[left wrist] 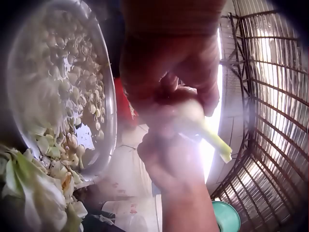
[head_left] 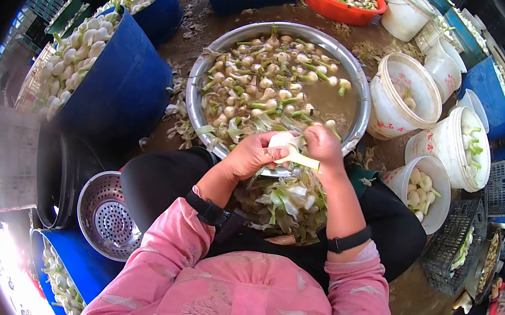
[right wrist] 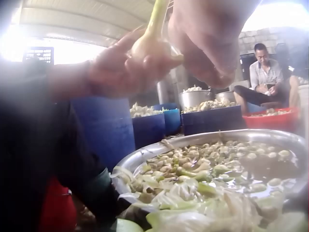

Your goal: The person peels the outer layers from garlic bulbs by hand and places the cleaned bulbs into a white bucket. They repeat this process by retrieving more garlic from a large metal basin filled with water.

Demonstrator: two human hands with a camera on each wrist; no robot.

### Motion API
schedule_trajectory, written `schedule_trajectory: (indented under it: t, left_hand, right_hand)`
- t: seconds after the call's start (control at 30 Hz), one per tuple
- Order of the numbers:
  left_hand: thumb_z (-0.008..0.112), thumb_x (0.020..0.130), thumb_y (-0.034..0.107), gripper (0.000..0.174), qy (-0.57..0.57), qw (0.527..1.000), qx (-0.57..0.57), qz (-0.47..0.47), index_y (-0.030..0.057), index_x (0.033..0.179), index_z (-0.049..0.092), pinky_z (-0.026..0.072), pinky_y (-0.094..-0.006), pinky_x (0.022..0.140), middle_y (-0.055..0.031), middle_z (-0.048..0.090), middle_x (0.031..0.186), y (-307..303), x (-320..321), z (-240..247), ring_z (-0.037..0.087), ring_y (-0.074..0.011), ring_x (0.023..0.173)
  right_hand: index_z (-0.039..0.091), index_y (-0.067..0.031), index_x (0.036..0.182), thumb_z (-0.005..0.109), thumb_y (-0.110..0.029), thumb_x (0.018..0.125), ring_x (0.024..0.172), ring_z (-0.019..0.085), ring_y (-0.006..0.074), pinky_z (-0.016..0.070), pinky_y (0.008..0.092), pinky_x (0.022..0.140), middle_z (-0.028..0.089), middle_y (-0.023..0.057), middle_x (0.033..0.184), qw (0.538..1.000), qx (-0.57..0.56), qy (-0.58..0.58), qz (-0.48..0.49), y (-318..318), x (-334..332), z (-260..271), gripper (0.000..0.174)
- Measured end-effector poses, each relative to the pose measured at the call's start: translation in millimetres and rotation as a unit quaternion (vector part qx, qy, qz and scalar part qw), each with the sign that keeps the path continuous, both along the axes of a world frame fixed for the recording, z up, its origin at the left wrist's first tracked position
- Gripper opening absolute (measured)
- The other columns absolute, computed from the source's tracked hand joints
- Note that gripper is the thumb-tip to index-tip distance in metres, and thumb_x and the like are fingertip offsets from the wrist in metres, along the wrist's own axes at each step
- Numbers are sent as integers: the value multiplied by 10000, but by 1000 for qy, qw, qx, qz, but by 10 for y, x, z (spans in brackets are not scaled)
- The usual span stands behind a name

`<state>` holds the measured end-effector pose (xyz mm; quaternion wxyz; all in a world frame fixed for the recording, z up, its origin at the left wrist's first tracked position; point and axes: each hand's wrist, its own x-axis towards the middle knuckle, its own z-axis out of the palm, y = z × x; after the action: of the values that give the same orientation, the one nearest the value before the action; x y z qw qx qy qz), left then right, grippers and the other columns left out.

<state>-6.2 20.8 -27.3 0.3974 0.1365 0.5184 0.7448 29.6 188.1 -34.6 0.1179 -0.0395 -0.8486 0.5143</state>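
Observation:
A pale garlic bulb (head_left: 285, 141) with a short green-white stem is gripped by my left hand (head_left: 249, 156), its thumb laid along the bulb. My right hand (head_left: 322, 149) has its fingers curled against the bulb's side; the fingertips are hidden. In the right wrist view the bulb (right wrist: 150, 47) shows its stem upward, with the right hand (right wrist: 210, 41) close beside it. Both hands are above the near rim of a wide metal basin (head_left: 360, 116), where many garlic bulbs (head_left: 266, 84) sit in murky water. Peeled husks (head_left: 288, 201) lie heaped below the hands.
Blue tubs (head_left: 142, 66) of garlic stand at the left, above a metal colander (head_left: 91, 202). White buckets (head_left: 385, 125) and a black crate (head_left: 441, 239) line the right. A red basin (head_left: 347, 14) stands beyond. Another person (right wrist: 268, 72) sits across in the right wrist view.

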Motion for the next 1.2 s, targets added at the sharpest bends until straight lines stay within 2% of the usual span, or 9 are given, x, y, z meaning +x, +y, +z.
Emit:
schedule_trajectory:
  t: [0.07,0.33,0.47,0.57,0.97,1.0,1.07,1.13,1.2]
  left_hand:
    - [625,713,343,601,-17,999,24,-15,-12,1143,402,400,-188,608,-23,532,919,11,22,-69,520,-98,760]
    - [625,693,92,614,-31,990,117,74,6,1209,304,353,-297,857,-64,458,1108,86,34,-39,465,-164,970]
    - [607,705,38,572,21,989,79,126,58,1204,329,349,-285,854,-28,456,1049,58,-60,-207,456,-136,939]
    - [586,733,40,533,62,989,13,137,73,1204,338,346,-259,850,-24,454,1056,102,-47,-224,434,-119,970]
    - [531,786,282,486,-165,938,305,2,9,1154,369,430,-352,842,-182,428,1137,-11,-10,96,476,-274,1008]
    - [510,793,330,469,-153,948,277,32,33,1136,390,478,-298,734,-189,457,1102,3,9,64,512,-274,939]
    - [480,807,364,429,-204,940,262,73,40,1084,427,475,-273,642,-161,510,1020,-1,-17,-86,541,-239,852]
    - [416,828,418,405,-255,930,205,166,57,1005,469,442,-234,520,-130,560,867,36,-43,-180,554,-199,691]
    - [393,841,411,392,-260,928,75,256,44,953,477,451,-242,510,-112,549,804,26,-105,-339,540,-186,632]
  right_hand:
    - [507,-17,731,459,-80,742,717,508,330,408,376,631,544,152,746,983,172,62,-27,-56,-4,1,80]
    - [556,18,895,475,-221,776,592,583,264,432,345,462,592,175,790,882,366,-296,1,474,-231,-447,279]
    - [566,16,882,392,-466,815,438,536,126,359,227,337,586,101,652,916,-119,-383,23,170,-61,48,517]
    - [550,5,786,419,-352,839,428,503,105,304,200,331,538,55,575,888,-243,-358,154,25,-24,112,383]
    - [431,-89,660,419,-252,834,402,345,62,302,193,406,370,-38,485,698,-712,-5,76,586,-78,5,238]
    - [457,-102,664,427,-305,830,436,381,73,328,196,431,411,-20,515,753,-652,-49,78,653,-103,-112,264]
    - [554,-19,843,435,-405,805,610,541,194,430,288,558,566,98,710,945,-74,-317,35,579,-146,-467,406]
    - [537,34,968,446,-442,785,732,573,267,444,331,658,586,166,841,853,299,-416,94,275,-108,-387,518]
    - [527,45,996,476,-434,770,792,570,281,431,334,721,576,195,886,913,155,-374,56,18,-83,-14,532]
